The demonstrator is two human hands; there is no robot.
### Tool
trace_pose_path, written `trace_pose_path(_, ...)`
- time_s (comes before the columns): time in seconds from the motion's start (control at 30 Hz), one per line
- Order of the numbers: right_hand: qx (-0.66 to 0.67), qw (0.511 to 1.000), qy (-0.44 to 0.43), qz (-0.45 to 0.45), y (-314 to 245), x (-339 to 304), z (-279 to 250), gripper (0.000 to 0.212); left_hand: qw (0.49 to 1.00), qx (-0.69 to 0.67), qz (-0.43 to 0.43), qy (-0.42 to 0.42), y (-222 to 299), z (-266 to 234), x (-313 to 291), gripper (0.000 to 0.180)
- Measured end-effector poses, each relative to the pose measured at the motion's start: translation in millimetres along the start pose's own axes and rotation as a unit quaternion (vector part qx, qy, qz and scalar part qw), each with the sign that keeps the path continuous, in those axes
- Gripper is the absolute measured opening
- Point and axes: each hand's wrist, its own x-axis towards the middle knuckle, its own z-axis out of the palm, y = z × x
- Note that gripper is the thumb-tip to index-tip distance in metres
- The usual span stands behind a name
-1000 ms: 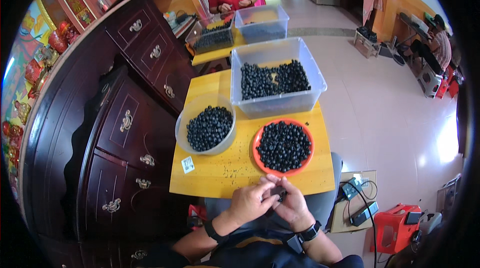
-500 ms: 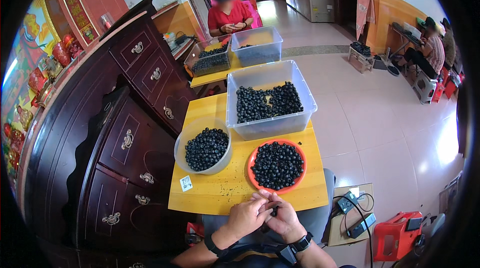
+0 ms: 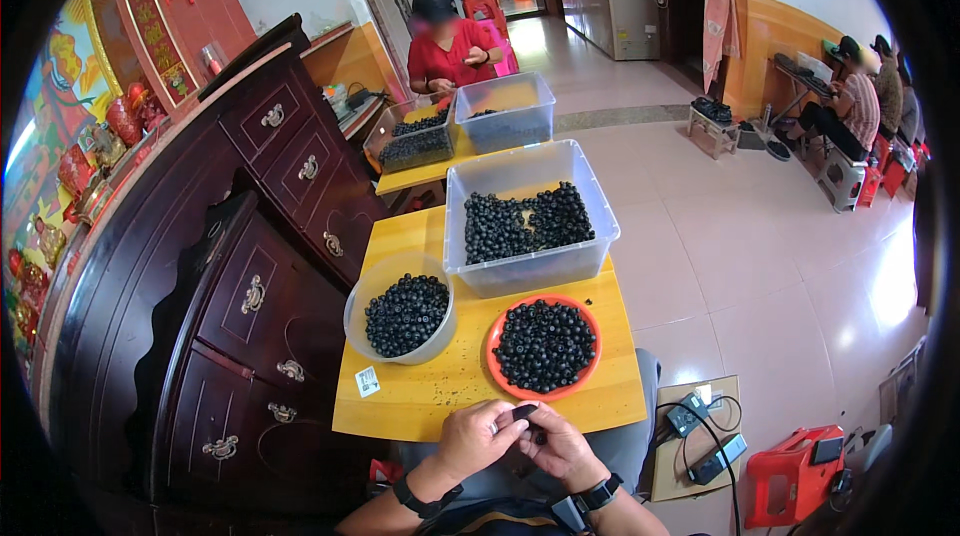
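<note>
My left hand and my right hand meet at the near edge of the yellow table. The fingers of my left hand are closed by a small dark flat piece, whose kind I cannot make out. My right hand is curled, with small round dark balls in it, partly hidden by the fingers. Just beyond lies an orange-red plate heaped with the same blueberry-like balls. A round clear tub of them stands to its left, and a large clear bin behind.
Dark crumbs and a white label lie on the table. A dark wooden cabinet borders the left. Across, a person in red sits behind two more bins. Cables and power bricks and a red folded stool are at right.
The view has shifted slightly, so the table sits lower. My hands have turned a little, and the dark piece shows more plainly between them. The person across has moved their hands apart.
</note>
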Motion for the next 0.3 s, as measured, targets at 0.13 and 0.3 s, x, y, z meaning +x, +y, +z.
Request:
trace_pose_path(0.13, -0.03, 1.0, -0.005, -0.005, 3.2, 3.5, -7.2, 0.007, 0.999, 0.021, 0.025, -0.021, -2.1, 1.9, -0.2, 0.024)
trace_pose_path(0.3, -0.009, 1.0, -0.009, 0.001, 14.1, 8.3, -20.1, 0.01, 1.0, 0.004, -0.019, -0.007, -3.1, 2.2, -3.0, 0.032)
